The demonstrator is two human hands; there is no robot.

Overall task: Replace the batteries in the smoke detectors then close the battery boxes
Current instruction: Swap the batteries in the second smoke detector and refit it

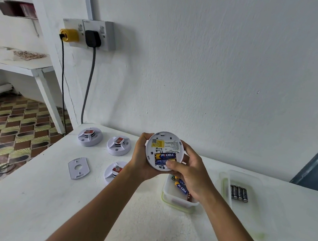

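My right hand [187, 171] covers the near end of the lower battery, so I cannot tell whether it sits fully in the compartment. It also hides part of the battery container [177, 198] below it, where only a few blue-and-yellow batteries [181, 187] show. My left wrist blocks most of the nearest smoke detector on the table [114, 171]; the label print on the one I hold is too small to read. My left hand [142, 156] grips the held smoke detector [163, 150] by its left edge, back facing me, raised above the table [73, 208]. My right fingers curl around its right rim while the thumb presses on the batteries in the open compartment [166, 156]. Four black batteries [239, 193] lie in the container lid [244, 181] to the right.
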